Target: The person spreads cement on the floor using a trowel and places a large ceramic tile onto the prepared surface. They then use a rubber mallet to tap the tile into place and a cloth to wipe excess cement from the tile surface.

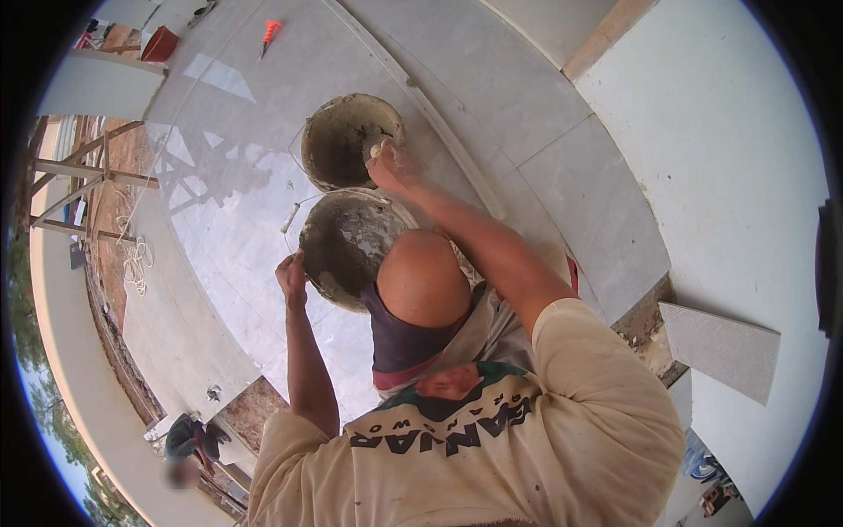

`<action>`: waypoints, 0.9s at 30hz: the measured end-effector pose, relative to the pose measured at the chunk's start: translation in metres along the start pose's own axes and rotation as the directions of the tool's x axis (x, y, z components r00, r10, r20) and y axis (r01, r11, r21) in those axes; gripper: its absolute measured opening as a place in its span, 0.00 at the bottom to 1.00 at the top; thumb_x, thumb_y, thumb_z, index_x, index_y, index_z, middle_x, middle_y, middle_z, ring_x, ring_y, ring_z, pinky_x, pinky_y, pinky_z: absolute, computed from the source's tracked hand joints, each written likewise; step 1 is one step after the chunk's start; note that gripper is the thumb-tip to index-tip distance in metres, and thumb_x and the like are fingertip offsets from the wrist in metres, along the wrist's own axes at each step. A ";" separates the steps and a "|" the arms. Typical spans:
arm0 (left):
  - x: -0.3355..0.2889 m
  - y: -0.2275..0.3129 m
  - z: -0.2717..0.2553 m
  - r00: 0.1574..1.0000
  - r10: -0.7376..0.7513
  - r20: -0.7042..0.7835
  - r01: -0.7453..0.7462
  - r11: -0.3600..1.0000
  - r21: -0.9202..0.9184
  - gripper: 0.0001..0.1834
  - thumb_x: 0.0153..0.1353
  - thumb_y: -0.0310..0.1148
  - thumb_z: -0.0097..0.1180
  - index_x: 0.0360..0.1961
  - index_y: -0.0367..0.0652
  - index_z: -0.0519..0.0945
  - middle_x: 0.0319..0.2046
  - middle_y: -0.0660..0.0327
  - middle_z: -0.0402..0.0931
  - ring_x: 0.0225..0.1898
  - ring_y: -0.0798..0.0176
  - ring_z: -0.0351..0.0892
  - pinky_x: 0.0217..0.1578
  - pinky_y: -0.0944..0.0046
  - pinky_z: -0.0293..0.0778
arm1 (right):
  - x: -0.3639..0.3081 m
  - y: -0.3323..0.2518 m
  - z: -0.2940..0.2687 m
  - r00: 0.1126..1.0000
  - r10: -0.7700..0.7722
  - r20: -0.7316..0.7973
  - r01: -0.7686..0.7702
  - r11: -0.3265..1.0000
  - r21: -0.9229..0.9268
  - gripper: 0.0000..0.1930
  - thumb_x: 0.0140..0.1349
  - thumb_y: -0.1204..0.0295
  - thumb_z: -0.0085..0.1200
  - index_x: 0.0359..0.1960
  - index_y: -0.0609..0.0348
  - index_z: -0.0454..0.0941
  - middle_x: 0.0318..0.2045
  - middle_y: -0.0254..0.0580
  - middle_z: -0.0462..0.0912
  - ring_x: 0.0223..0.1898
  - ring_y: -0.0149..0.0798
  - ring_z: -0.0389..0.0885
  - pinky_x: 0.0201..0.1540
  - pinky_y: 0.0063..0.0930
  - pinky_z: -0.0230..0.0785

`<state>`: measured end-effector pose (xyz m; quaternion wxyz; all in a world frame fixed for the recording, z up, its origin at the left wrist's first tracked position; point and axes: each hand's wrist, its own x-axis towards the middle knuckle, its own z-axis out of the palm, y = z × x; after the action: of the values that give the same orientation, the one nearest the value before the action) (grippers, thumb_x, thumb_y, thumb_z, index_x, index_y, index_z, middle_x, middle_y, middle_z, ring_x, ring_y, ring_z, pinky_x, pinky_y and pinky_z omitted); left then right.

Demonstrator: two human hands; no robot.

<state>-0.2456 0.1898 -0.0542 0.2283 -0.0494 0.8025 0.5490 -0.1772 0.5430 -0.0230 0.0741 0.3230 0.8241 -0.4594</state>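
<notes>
Two mortar-crusted buckets stand one behind the other on the grey tiled floor. My left hand (291, 277) is closed on the left rim of the near bucket (323, 262), which has wet grey mortar inside. The wire handle of this bucket, with a pale grip (290, 218), hangs out to its left. My right hand (395, 169) reaches over the far bucket (321, 151), closed around a trowel with a pale rounded handle (377, 150). The trowel's blade is mostly hidden down in that bucket, above the grey mix. My bent knee (425, 279) covers part of the near bucket.
A long pale bar (439, 132) lies along the floor right of the buckets. Farther off are an orange-handled tool (270, 32) and a red-brown container (160, 44). A patterned tile (720, 347) stands at the right wall. Left are a wooden trestle (97, 171), rope (136, 263) and another person (189, 439).
</notes>
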 end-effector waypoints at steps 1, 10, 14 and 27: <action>-0.001 -0.005 -0.006 1.000 0.004 -0.007 -0.004 1.000 -0.019 0.19 0.66 0.43 0.63 0.37 0.33 0.85 0.26 0.63 0.81 0.26 0.69 0.77 0.26 0.66 0.72 | -0.004 -0.001 -0.008 0.999 -0.044 -0.017 0.044 0.999 -0.019 0.36 0.64 0.55 0.52 0.69 0.68 0.63 0.56 0.60 0.81 0.59 0.59 0.79 0.63 0.49 0.70; -0.005 -0.046 -0.105 0.941 -0.176 -0.291 0.177 0.984 -0.024 0.19 0.65 0.42 0.62 0.40 0.32 0.83 0.33 0.53 0.83 0.34 0.58 0.85 0.34 0.55 0.85 | -0.079 0.040 -0.071 0.784 -0.547 -0.293 0.540 0.834 -0.112 0.30 0.62 0.63 0.54 0.63 0.69 0.70 0.47 0.66 0.83 0.49 0.62 0.84 0.52 0.51 0.76; -0.002 -0.086 -0.168 0.934 -0.053 -0.352 0.032 0.997 -0.067 0.24 0.63 0.49 0.63 0.38 0.33 0.85 0.30 0.53 0.82 0.31 0.59 0.83 0.29 0.57 0.82 | -0.094 0.071 -0.047 0.925 -0.361 -0.116 0.345 0.928 -0.140 0.33 0.59 0.64 0.54 0.65 0.68 0.67 0.54 0.68 0.80 0.51 0.62 0.83 0.56 0.51 0.74; -0.053 0.048 -0.063 0.712 0.653 -0.257 -0.151 0.501 0.852 0.31 0.63 0.46 0.65 0.55 0.27 0.79 0.52 0.37 0.79 0.55 0.37 0.78 0.57 0.45 0.73 | -0.208 0.198 -0.125 0.972 0.085 -0.219 -0.004 0.939 0.345 0.26 0.51 0.62 0.60 0.50 0.64 0.80 0.43 0.60 0.85 0.46 0.56 0.84 0.51 0.44 0.74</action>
<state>-0.2337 0.1425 0.0279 -0.1586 0.0981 0.9722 0.1416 0.1261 0.6199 -0.0056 -0.0690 0.4008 0.7271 -0.5531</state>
